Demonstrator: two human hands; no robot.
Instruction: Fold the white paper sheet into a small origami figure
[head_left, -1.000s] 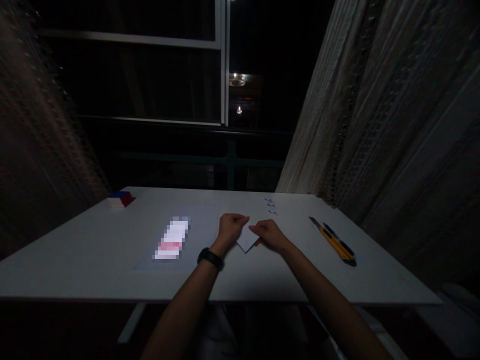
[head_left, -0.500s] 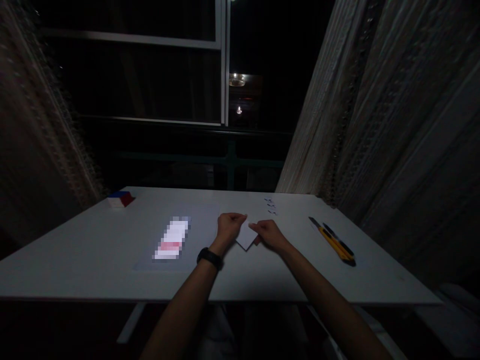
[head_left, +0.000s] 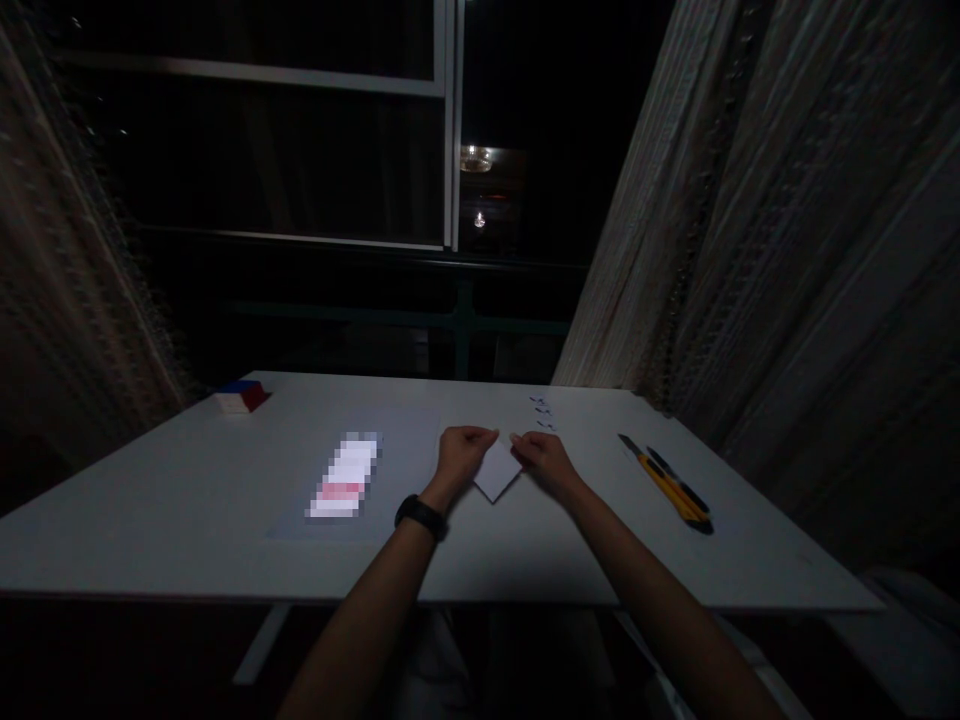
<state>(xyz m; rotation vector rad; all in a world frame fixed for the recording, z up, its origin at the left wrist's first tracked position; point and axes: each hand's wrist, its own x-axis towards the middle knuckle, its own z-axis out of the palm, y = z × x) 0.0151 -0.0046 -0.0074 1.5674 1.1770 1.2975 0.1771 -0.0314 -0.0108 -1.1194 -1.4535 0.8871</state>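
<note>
Between my two hands is a small white piece of paper (head_left: 496, 476), with one corner pointing towards me. My left hand (head_left: 459, 458) pinches its left side near the top, thumb and forefinger together. On the right side my right hand (head_left: 546, 460) has its fingers closed at the paper's upper right edge. The far corner is partly hidden by the fingertips. A dark watch band sits on my left wrist.
A bright phone screen (head_left: 345, 478), blurred out, lies left on a pale sheet. A yellow utility knife (head_left: 671, 490) and a dark pen (head_left: 679, 480) lie right. A red, white and blue block (head_left: 241, 397) stands far left. Dark marks (head_left: 541, 412) show on the white table (head_left: 225, 550).
My right hand has shifted slightly right and away from me along the paper's edge, uncovering more of the paper. My left hand has barely moved.
</note>
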